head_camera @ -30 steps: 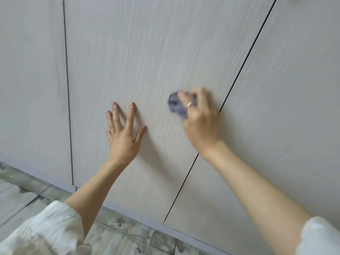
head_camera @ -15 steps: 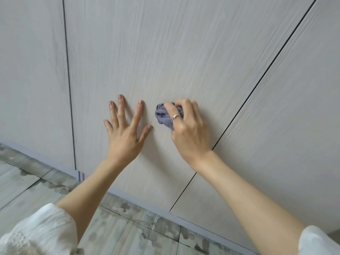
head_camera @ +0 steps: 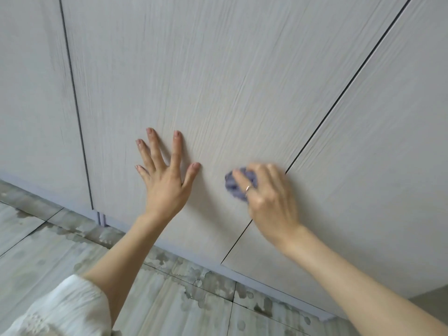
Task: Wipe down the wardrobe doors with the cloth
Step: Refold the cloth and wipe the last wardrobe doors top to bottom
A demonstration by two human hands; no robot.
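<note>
Your right hand [head_camera: 269, 195] is bunched around the cloth [head_camera: 238, 186], fingers curled over it and pressing it against the middle door [head_camera: 194, 81]. The purple cloth is balled up small; most of it is hidden under your fingers, with a crumpled part poking out on the left side by the ring [head_camera: 247, 188]. The hand is blurred, so the exact lie of the fingertips is hard to tell. It sits just left of the seam [head_camera: 339, 105] that parts the middle door from the right door [head_camera: 388, 141].

Your left hand [head_camera: 164, 180] lies flat on the same door, fingers straight and spread, holding nothing. The cloth is near its thumb but apart from it, at about the same height. Below the doors, the tiled floor [head_camera: 72, 251] shows dark blotches.
</note>
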